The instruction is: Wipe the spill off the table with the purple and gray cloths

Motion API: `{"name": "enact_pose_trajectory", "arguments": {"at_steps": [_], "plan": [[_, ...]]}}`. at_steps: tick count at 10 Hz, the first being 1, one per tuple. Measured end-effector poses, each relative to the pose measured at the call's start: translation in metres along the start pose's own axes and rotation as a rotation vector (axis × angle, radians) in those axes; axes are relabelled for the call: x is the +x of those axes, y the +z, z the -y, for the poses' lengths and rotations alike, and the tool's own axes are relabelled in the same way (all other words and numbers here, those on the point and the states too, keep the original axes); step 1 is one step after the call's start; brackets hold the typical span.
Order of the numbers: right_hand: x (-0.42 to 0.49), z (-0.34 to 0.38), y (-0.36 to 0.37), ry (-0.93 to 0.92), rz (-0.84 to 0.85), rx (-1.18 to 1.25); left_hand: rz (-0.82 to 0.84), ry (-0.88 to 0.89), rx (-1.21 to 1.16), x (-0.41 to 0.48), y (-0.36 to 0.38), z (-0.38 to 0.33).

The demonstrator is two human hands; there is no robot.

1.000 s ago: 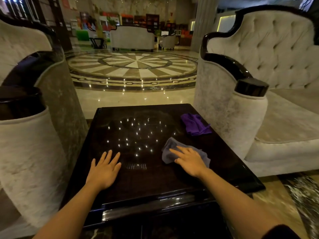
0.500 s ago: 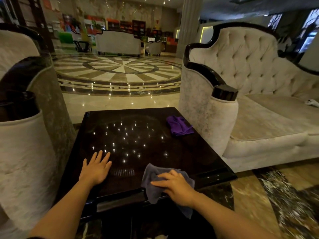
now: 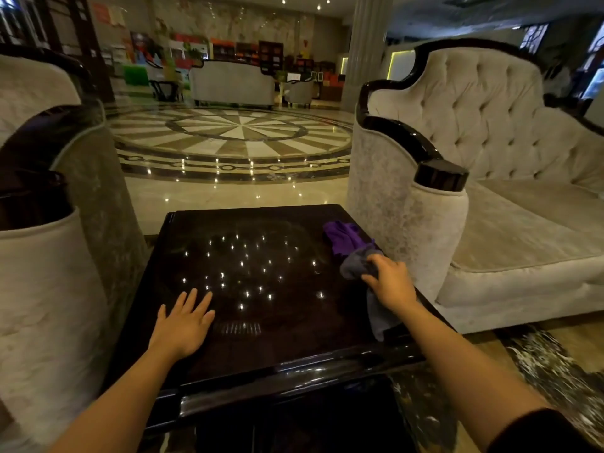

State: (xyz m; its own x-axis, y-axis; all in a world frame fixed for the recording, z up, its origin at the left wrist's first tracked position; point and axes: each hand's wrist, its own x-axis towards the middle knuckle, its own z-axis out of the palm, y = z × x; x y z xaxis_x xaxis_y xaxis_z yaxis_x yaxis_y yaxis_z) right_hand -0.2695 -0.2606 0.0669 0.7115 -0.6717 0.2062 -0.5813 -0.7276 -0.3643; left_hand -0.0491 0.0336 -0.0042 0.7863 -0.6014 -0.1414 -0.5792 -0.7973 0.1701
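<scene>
Gray cloth (image 3: pixel 354 266) is bunched up in the right hand (image 3: pixel 390 282) over at the right side of the dark glossy surface (image 3: pixel 277 322), fingers (image 3: pixel 371 281) curled tight around it, and a tail of the fabric trails back under the wrist toward the near right corner. Its far end sits right up against the purple cloth (image 3: pixel 343 237), which lies crumpled at the far right of the surface; can't tell if the two actually overlap. Left hand (image 3: pixel 183 325) is pressed flat on the near left part of the top, fingers spread wide, holding nothing. Lots of little ceiling-light reflections dot the middle of the surface, so I honestly can't make out any spill. Pale velvet sofa (image 3: pixel 490 158) with black trim stands just right of it, a matching armchair (image 3: pixel 42 256) on the left, and a patterned marble floor (image 3: pixel 235 138) beyond.
</scene>
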Motion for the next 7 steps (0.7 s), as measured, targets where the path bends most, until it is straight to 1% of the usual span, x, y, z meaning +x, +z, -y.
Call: {"name": "enact_pose_trajectory", "arguments": {"at_steps": [1, 2, 3, 4, 5, 6, 7], "plan": [[0.007, -0.015, 0.019, 0.147, 0.252, -0.108, 0.005, 0.0, -0.001, 0.0, 0.001, 0.001], [0.005, -0.025, 0.041, 0.184, 0.365, -0.192, 0.009, 0.006, -0.012, 0.001, 0.001, 0.0], [0.004, -0.022, 0.036, 0.203, 0.417, -0.219, 0.021, -0.001, -0.023, 0.0, 0.0, -0.001], [0.001, -0.015, 0.033, 0.23, 0.423, -0.251, 0.031, -0.002, -0.045, 0.0, -0.002, -0.001], [-0.006, 0.006, 0.035, 0.274, 0.389, -0.276, 0.049, 0.0, -0.092, 0.003, -0.006, 0.001], [-0.016, 0.027, 0.04, 0.248, 0.398, -0.218, 0.103, -0.001, -0.137, 0.005, -0.012, 0.0], [-0.024, 0.06, 0.045, 0.182, 0.349, -0.126, 0.137, 0.019, -0.174, 0.002, -0.024, 0.0]]}}
